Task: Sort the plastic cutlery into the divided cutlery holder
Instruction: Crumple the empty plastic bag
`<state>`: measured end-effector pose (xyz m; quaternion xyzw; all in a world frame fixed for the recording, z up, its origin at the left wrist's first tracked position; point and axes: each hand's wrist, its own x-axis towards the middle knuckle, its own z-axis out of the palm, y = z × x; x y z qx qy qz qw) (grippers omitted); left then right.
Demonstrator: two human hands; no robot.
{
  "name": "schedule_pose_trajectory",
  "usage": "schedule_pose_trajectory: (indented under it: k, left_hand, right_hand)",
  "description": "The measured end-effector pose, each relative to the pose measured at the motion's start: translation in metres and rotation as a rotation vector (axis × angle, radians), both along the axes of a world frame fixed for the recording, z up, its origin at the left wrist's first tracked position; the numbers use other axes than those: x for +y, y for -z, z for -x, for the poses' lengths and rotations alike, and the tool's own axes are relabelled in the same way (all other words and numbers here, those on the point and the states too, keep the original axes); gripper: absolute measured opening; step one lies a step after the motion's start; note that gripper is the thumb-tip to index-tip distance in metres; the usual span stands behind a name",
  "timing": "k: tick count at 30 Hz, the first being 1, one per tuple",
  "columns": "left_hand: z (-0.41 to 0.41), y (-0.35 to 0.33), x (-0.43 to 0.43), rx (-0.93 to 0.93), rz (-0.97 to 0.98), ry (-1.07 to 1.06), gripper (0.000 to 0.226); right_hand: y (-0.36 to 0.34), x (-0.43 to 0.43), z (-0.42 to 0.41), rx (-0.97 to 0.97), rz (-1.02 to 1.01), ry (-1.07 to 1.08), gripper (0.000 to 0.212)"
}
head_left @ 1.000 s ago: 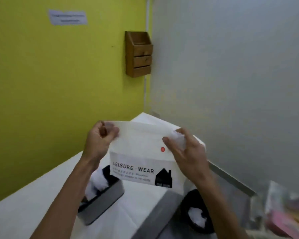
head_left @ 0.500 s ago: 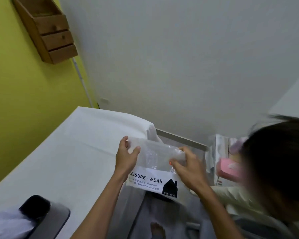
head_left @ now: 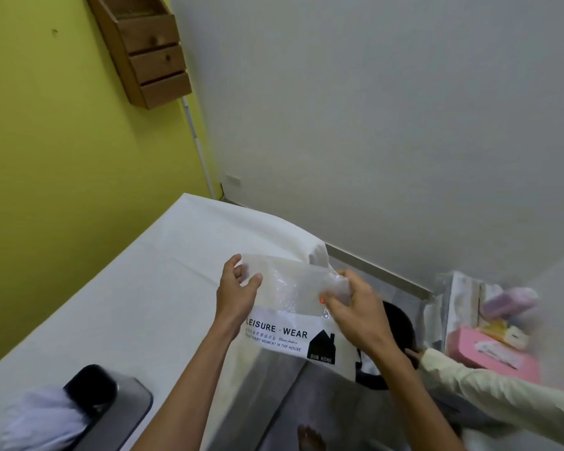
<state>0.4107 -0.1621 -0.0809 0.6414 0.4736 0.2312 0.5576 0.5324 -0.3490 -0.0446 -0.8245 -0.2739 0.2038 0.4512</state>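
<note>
Held up just below frame centre, over the 3 o'clock edge of the table [head_left: 144, 288]: a translucent plastic bag [head_left: 293, 288]. Pinched on its top rim at 9 o'clock by the left hand [head_left: 236, 296], thumb in front and fingers behind. Pinched on the same rim at 3 o'clock by the right hand [head_left: 358, 315]. Apart, then, each clamped on its own end, with the bag's mouth stretched between. Printed across the lower half with a white band, LEISURE · WEAR.

Cannot tell the contents. Something crinkled and shiny behind the film, too vague to call plastic cutlery.

Down at 7 o'clock of the frame, resting on the table and well apart from the bag: a grey cutlery holder [head_left: 127, 402]. Blurred, with something black and something white inside; dividers not made out.

Judged for handling: very light, limp, slick film, likely to sag or slip if taken by 1 side only. Best gripped at the top rim with 2 pinches, either side of the mouth. Cutlery, if inside, probably light, stiff and apt to spill in a rush; better tipped slowly close over the holder, or drawn out by the handles.

At 4 o'clock, another person's pale sleeve [head_left: 489, 388] and a pink tissue box [head_left: 489, 356]. At 11 o'clock, a wooden wall rack [head_left: 144, 50].
</note>
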Motion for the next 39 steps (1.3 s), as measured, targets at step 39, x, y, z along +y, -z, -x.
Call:
schedule_pose_trajectory:
  k: [39]
  left_hand:
    - [0.005, 0.0, 0.016, -0.028, 0.05, -0.01, 0.064]
  right_hand:
    - [-0.002, 0.018, -0.003, -0.009, 0.005, -0.014, 0.021]
